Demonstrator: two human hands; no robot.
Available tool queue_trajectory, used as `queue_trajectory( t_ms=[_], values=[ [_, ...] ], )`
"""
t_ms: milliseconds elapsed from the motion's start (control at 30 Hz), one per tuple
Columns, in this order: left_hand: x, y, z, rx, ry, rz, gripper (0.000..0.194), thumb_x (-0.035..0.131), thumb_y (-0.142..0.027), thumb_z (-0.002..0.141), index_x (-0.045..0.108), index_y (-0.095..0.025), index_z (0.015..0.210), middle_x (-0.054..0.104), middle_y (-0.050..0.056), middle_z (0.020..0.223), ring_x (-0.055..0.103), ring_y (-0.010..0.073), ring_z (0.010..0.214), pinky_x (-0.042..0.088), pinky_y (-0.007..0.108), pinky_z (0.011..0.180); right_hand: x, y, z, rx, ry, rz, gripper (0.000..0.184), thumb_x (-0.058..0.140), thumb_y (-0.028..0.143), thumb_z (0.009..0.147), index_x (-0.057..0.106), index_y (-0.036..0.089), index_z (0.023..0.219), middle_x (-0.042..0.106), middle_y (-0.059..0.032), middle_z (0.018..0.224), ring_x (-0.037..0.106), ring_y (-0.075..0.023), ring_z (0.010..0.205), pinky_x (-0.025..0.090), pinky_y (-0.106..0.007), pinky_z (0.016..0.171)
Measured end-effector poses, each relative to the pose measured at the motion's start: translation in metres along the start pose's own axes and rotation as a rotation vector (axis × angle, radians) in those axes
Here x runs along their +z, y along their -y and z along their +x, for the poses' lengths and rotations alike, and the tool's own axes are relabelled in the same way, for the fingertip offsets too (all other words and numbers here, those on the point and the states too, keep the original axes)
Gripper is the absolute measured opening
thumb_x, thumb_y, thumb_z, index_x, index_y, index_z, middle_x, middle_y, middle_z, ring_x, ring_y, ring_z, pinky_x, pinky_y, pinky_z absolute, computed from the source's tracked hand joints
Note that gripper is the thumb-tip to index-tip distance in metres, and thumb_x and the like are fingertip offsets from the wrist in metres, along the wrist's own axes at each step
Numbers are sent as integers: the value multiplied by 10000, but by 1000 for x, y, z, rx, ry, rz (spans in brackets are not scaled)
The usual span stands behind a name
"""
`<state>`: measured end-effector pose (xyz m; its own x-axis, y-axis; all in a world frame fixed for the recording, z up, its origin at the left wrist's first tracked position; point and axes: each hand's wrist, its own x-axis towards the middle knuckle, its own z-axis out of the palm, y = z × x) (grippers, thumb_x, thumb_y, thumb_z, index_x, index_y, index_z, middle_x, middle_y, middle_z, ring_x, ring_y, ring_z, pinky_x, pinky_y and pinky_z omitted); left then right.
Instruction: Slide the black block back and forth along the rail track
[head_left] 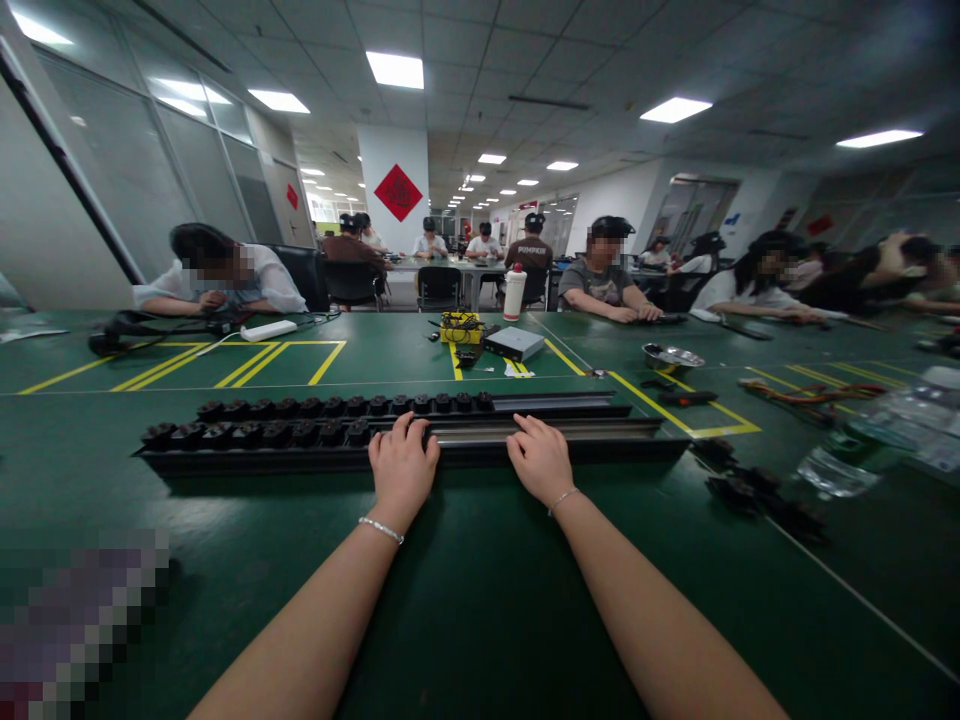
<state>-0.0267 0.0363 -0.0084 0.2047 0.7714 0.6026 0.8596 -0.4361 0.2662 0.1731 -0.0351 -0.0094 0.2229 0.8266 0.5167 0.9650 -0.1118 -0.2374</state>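
Two long black rails lie side by side across the green table, the front rail (285,464) and the rear rail (555,401). Rows of small black socket-like modules (306,433) fill the left part of each. My left hand (403,465) is over the front rail at the right end of its row, its fingers curved round a black module that they mostly hide. My right hand (541,462) grips the front rail farther right, beside its bare silvery channel, with the fingers over the top and the thumb on the near side.
Loose black modules (761,495) and a clear plastic bottle (855,450) lie at right. A metal bowl (673,356), a grey box (514,343), a yellow box with cables (460,327) and a white bottle (514,293) stand beyond the rails. People sit across the table.
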Motion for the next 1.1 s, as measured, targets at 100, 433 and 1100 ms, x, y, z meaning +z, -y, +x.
queue_trajectory(
  t_ms=[100, 433, 1100],
  values=[
    [-1, 0, 1, -4, 10, -11, 302, 434, -327, 871, 603, -234, 1104, 555, 61, 1304, 584, 255, 1051, 306, 469, 1011, 0, 0, 0, 0, 2, -4, 339, 389, 324, 898, 679, 225, 754, 576, -33, 1293, 466, -224, 1228, 335, -430, 985],
    [-1, 0, 2, 16, 21, -42, 295, 433, -313, 875, 614, -258, 1101, 557, 53, 1310, 587, 246, 1067, 282, 486, 1029, 0, 0, 1, 5, 7, -10, 340, 386, 325, 898, 682, 231, 760, 574, -27, 1296, 464, -219, 1229, 334, -427, 984],
    [-2, 1, 3, 50, 29, -28, 335, 425, -295, 875, 621, -234, 1140, 552, 63, 1319, 576, 253, 1098, 375, 444, 982, 1, 0, 0, -5, -8, -18, 334, 393, 323, 897, 674, 226, 744, 578, -25, 1291, 470, -220, 1226, 345, -425, 976]
  ],
)
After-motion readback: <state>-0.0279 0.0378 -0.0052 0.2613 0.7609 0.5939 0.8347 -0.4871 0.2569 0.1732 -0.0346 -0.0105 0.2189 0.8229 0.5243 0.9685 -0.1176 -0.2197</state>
